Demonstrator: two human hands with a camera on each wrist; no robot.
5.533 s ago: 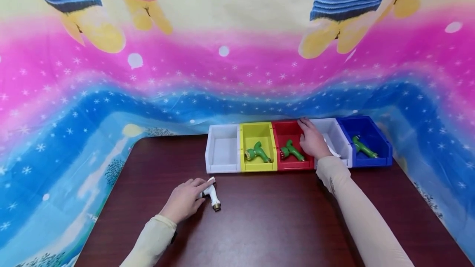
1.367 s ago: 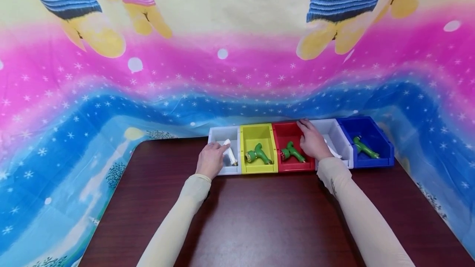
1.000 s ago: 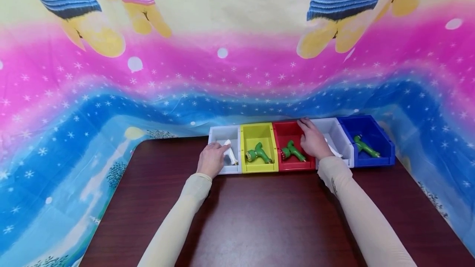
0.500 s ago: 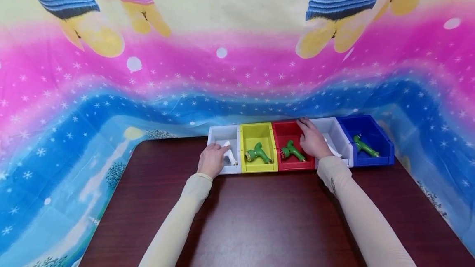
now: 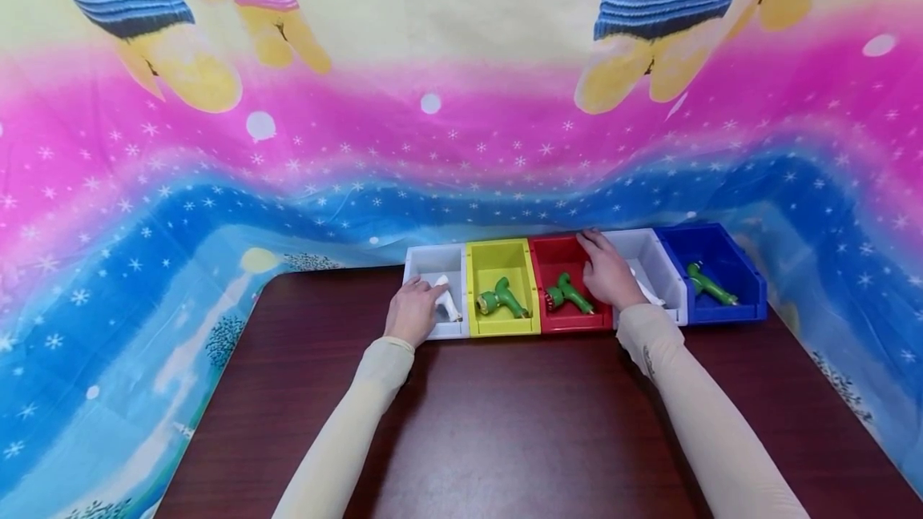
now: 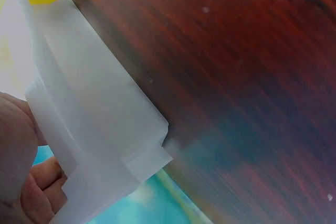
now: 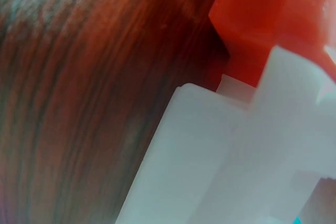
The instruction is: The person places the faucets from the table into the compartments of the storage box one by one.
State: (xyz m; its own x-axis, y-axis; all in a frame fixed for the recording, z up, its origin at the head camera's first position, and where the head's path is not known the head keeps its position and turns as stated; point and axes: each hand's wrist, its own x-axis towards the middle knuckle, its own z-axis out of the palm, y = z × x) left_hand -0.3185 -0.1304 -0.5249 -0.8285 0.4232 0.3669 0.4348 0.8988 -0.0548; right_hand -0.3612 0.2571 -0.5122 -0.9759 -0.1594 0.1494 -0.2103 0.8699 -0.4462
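Observation:
In the head view, my left hand (image 5: 413, 309) is at the leftmost white bin (image 5: 433, 261). The left wrist view shows its curled fingers (image 6: 46, 186) around the bin's side wall. One finger reaches in over a white tap (image 5: 447, 301) lying inside. My right hand (image 5: 611, 272) rests across the divider between the red bin (image 5: 555, 255) and the second white bin (image 5: 640, 245), fingers extended toward the back rim. A green tap (image 5: 568, 295) lies in the red bin beside it. Part of another white object (image 5: 647, 291) shows past the right wrist; the hand hides the rest.
The bins stand in a row at the back of a dark wood table (image 5: 534, 415). A yellow bin (image 5: 497, 259) holds a green tap (image 5: 503, 299). At the right end, a blue bin (image 5: 721, 263) holds another green tap (image 5: 710, 285). Behind hangs a patterned cloth (image 5: 433, 158).
Since the oldest frame, my left hand has moved from the table up to the leftmost bin, and the white tap now lies inside it. My right hand has stayed put; recent frames barely differ.

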